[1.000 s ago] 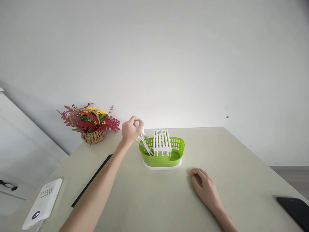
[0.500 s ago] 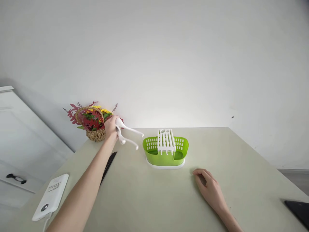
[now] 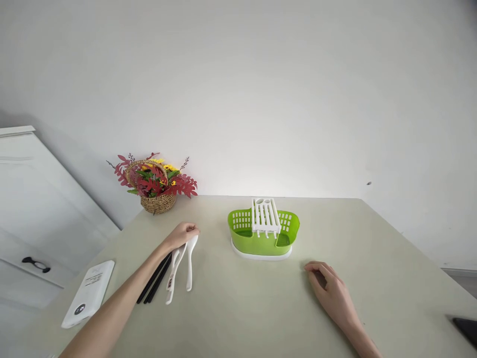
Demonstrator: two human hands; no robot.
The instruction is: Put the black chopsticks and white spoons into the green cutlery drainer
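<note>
My left hand (image 3: 183, 233) has its fingers closed at the far ends of several white spoons (image 3: 190, 263). Their handles point towards me, low over the table or lying on it. Where the fingers meet the spoons is partly hidden. Just left of the spoons lie black chopsticks (image 3: 155, 282), whose far ends pass under my left forearm. My right hand (image 3: 331, 288) rests on the table with its fingers loosely curled and nothing visible in them. Between the hands and farther back stands a green utensil basket (image 3: 246, 243) with a white slotted rack (image 3: 266, 216) across its middle.
A wicker basket of artificial flowers (image 3: 158, 203) stands at the back left by the wall. A white power bank (image 3: 89, 293) lies at the left edge of the table, near a white cabinet (image 3: 44, 204). A dark flat object (image 3: 465, 329) sits at the right edge.
My left hand has come down and nearer with the spoons, from beside the flowers to the table by the chopsticks. My right hand stays in place. The view has shifted slightly.
</note>
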